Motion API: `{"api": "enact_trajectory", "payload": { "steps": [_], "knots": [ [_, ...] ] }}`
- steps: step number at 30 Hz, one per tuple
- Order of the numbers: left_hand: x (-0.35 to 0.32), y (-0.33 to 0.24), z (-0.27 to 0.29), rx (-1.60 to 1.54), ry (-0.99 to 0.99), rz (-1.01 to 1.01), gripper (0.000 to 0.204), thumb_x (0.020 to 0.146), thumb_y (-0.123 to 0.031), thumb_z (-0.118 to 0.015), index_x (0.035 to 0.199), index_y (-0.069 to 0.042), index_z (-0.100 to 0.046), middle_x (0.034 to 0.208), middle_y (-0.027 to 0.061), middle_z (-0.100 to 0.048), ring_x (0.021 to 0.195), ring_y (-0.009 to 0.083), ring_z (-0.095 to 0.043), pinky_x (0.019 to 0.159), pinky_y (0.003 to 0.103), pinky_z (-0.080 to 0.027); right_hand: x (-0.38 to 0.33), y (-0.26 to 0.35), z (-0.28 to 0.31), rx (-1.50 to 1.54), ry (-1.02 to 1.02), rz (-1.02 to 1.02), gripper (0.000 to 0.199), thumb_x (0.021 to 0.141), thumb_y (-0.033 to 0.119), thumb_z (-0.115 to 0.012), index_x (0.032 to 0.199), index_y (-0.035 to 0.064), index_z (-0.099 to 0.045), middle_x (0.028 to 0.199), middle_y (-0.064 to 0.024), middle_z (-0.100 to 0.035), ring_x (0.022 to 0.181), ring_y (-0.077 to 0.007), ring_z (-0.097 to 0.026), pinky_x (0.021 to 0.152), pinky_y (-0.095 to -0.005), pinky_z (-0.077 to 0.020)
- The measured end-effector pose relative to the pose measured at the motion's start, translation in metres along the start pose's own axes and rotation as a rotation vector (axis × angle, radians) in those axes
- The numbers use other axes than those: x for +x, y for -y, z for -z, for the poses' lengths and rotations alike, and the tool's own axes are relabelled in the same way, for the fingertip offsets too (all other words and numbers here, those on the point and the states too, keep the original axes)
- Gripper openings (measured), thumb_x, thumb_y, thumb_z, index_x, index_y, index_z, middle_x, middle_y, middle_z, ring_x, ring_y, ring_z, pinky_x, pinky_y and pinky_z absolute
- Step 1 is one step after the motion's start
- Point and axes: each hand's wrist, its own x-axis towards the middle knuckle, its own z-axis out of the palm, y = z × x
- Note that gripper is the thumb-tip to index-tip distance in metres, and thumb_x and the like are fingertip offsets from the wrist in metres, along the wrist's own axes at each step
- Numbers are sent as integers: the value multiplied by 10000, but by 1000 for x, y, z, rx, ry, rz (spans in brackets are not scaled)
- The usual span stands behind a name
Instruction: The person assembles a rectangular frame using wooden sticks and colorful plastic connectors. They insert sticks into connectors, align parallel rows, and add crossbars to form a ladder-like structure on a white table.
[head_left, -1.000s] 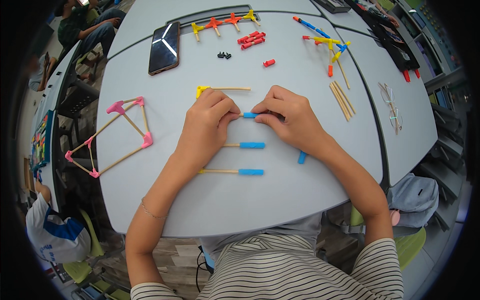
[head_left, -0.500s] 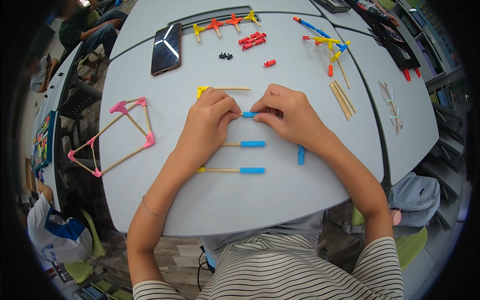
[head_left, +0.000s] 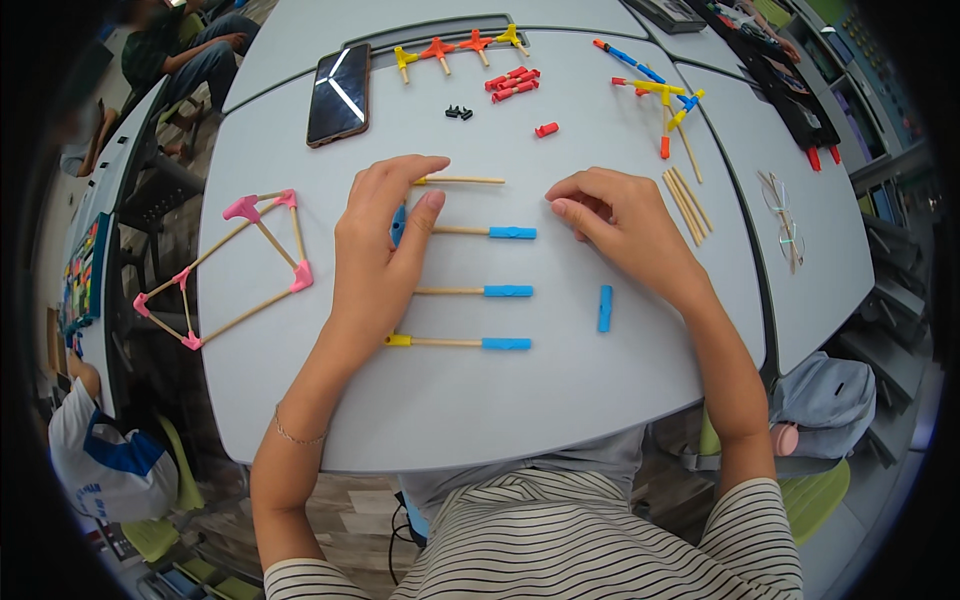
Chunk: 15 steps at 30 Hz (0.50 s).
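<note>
Three wooden sticks lie in a column on the table, each tipped at its right end with a blue tube connector: the top connector (head_left: 512, 233), the middle connector (head_left: 508, 291) and the bottom connector (head_left: 506, 344). My left hand (head_left: 375, 225) arches over the top stick's left end, thumb and fingers apart. A blue piece (head_left: 398, 226) shows partly behind that hand. The bottom stick's left end carries a yellow connector (head_left: 399, 340). My right hand (head_left: 625, 225) hovers right of the top connector, fingers loosely curled, with nothing visible between thumb and forefinger. Below it lies a loose blue connector (head_left: 605, 308).
Above the row lies another stick (head_left: 465, 181). A pink-jointed stick frame (head_left: 240, 255) stands left; a phone (head_left: 338, 95), red connectors (head_left: 513, 84) and black pieces (head_left: 458, 113) lie farther back. Loose sticks (head_left: 686, 205) and a multicoloured build (head_left: 663, 100) are right, glasses (head_left: 785, 225) beyond.
Both hands have let go of the top stick and its blue connector and moved apart. My left hand has spread its fingers; my right hand has shifted right, uncovering the loose blue connector.
</note>
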Motion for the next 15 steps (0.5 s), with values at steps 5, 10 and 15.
{"api": "enact_trajectory", "payload": {
  "steps": [5, 10, 15],
  "knots": [
    [-3, 24, -9, -97, -69, 132, 291, 1017, -198, -550, 1257, -46, -612, 1304, 130, -576, 1250, 263, -531, 1035, 372, -427, -4, 8, -2, 120, 65, -52, 203, 934, 132, -659, 1043, -36, -693, 896, -108, -682, 815, -167, -673, 757, -282, -542],
    [-9, 19, -23, -310, -135, 230, 358, 1037, -237, -517, 1339, -46, -540, 1384, 124, -489, 1339, 231, -444, 1121, 371, -342, -7, -3, -43, 462, -188, 111, 295, 981, 175, -617, 1211, -7, -637, 1193, -151, -617, 1113, -219, -631, 983, -328, -499],
    [-18, 5, -35, -466, -174, 278, 399, 1051, -242, -494, 1395, -42, -472, 1407, 118, -459, 1377, 207, -376, 1156, 355, -274, -10, 8, -60, 820, -220, -11, 423, 1051, 276, -496, 1361, -12, -502, 1379, -132, -532, 1317, -212, -480, 1150, -352, -325]
  ]
}}
